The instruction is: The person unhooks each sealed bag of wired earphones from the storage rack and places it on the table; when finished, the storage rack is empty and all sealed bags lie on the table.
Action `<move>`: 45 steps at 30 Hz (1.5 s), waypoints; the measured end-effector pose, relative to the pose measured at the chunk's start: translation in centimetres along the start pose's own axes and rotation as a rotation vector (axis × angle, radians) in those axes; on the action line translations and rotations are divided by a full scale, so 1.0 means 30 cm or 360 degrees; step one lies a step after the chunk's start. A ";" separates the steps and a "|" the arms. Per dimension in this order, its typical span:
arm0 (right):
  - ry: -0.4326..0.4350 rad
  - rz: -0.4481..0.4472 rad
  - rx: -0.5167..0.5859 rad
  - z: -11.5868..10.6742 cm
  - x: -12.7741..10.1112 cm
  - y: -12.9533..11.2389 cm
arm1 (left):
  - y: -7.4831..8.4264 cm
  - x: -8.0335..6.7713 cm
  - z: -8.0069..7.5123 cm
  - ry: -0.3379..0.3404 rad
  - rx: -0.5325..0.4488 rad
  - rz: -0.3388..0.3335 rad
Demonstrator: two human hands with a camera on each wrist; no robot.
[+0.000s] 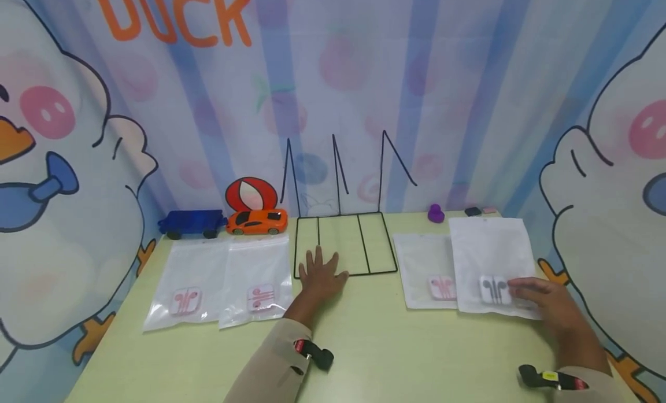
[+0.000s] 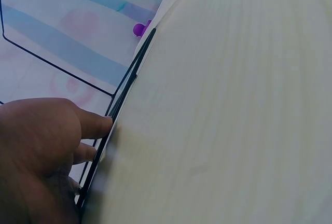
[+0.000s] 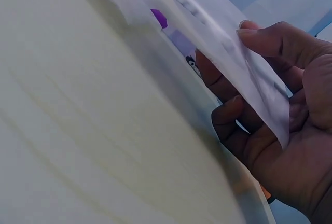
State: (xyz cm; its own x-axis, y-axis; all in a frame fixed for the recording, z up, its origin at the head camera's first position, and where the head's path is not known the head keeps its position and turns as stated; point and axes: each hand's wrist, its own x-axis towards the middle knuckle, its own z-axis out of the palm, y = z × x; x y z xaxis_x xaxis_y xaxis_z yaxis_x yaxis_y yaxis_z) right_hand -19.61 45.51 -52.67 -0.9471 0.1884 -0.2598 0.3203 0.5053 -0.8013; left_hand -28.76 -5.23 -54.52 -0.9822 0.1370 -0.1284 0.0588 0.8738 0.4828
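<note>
At the right, my right hand (image 1: 554, 307) holds a white zip bag (image 1: 489, 244) by its lower right side, thumb in front and fingers behind. A small case with grey earphones (image 1: 494, 290) shows through it near the bottom. In the right wrist view the bag (image 3: 249, 84) is raised off the tabletop. It overlaps another bag (image 1: 418, 264) holding pink earphones. My left hand (image 1: 319, 278), fingers spread, rests at the front of a black wire rack (image 1: 382, 272); in the left wrist view the thumb touches its front wire (image 2: 132, 76).
Two more clear bags (image 1: 195, 258) with pink earphones lie on the left. Behind them stand a blue toy vehicle (image 1: 191, 222) and an orange toy car (image 1: 257, 221). A purple object (image 1: 436, 213) and small dark block (image 1: 473, 211) sit at the back right, before a printed curtain (image 1: 468, 91).
</note>
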 end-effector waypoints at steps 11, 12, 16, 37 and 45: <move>-0.0155 0.0077 -0.0044 -0.084 0.058 -0.023 | 0.000 0.006 0.013 -0.0001 -0.0066 0.0005; -0.0164 0.0080 -0.0077 -0.091 0.059 -0.027 | 0.001 0.005 0.012 -0.0004 -0.0074 0.0008; -0.0192 0.0080 -0.0141 -0.107 0.062 -0.051 | 0.004 0.004 0.010 0.0011 -0.0081 0.0015; -0.0044 -0.0033 -0.0415 -0.067 0.026 -0.080 | 0.008 0.004 0.001 0.0053 -0.0056 0.0017; 0.0052 -0.0088 -0.0471 -0.006 -0.009 -0.085 | 0.007 -0.002 -0.001 0.0008 -0.0023 0.0005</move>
State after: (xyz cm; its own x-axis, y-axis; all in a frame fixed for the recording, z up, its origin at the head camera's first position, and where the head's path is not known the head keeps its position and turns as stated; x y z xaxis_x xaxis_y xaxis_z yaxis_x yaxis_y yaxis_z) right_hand -20.16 44.34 -50.46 -0.9637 0.1782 -0.1986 0.2644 0.7381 -0.6207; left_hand -28.70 -5.08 -54.38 -0.9829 0.1375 -0.1227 0.0593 0.8666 0.4954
